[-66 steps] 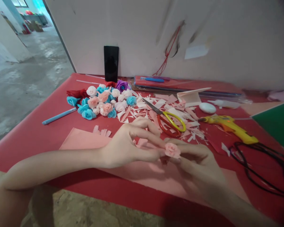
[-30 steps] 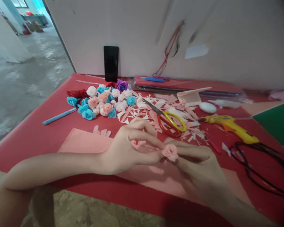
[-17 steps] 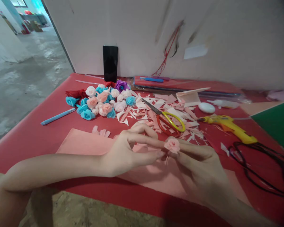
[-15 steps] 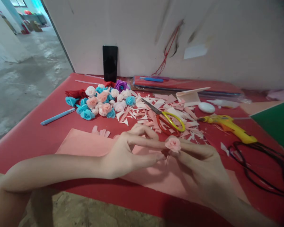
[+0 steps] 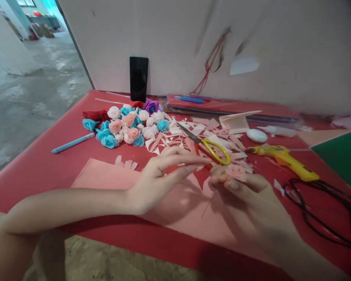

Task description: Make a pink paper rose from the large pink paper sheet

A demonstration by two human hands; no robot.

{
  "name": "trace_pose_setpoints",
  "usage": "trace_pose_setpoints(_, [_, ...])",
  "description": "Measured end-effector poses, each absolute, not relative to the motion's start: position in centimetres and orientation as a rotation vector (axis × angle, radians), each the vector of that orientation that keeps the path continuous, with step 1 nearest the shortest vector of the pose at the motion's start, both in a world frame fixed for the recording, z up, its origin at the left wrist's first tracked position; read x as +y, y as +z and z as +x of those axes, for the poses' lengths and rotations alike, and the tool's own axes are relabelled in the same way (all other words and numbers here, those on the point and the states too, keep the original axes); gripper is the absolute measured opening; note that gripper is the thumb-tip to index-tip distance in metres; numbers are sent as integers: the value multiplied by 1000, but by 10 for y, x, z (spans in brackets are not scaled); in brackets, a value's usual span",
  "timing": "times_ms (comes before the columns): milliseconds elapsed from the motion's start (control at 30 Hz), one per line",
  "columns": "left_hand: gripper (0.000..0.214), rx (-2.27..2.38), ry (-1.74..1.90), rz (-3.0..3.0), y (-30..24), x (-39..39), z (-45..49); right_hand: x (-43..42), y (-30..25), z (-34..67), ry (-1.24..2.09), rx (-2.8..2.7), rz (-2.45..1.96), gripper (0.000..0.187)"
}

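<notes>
My right hand (image 5: 248, 195) is closed on a small pink paper rose (image 5: 236, 172), with a thin stem-like strand slanting down below the fingers. To its left, my left hand (image 5: 166, 171) has its fingers and thumb stretched out, and I see nothing between them. The left fingertips point at the right hand, a small gap short of it. Beneath both hands lies a large pink paper sheet (image 5: 178, 222). Just beyond the fingers are scissors (image 5: 206, 146) with one yellow and one red handle, resting on pink and white paper scraps (image 5: 163, 138).
Finished paper roses (image 5: 117, 125) cluster at the back left, near a blue pen (image 5: 73, 143). A phone (image 5: 139, 79) leans on the wall. At right are a yellow glue gun (image 5: 292, 160), its black cord (image 5: 304, 218) and a white oval object (image 5: 256, 135).
My right hand has moved right with the pink rose, turning it. My left fingers, earlier at the rose, are now apart from it and straighter.
</notes>
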State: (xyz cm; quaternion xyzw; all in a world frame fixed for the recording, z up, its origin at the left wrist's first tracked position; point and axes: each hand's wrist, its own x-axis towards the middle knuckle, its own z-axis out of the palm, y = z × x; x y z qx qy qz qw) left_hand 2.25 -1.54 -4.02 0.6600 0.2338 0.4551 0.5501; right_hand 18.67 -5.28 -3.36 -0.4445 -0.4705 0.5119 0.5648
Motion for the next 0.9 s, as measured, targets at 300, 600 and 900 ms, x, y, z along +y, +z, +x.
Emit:
trace_pose_setpoints(300, [14, 653, 1081, 1431, -39, -14, 24, -59, -32, 184, 1270, -1064, -976, 4])
trace_pose_setpoints(600, [3, 667, 1086, 1462, -38, -11, 24, -58, -34, 187, 1190, -1203, -929, 6])
trace_pose_setpoints(900, [6, 607, 1137, 1822, -34, -8, 22, -58, -36, 192, 937, -1399, -1015, 7])
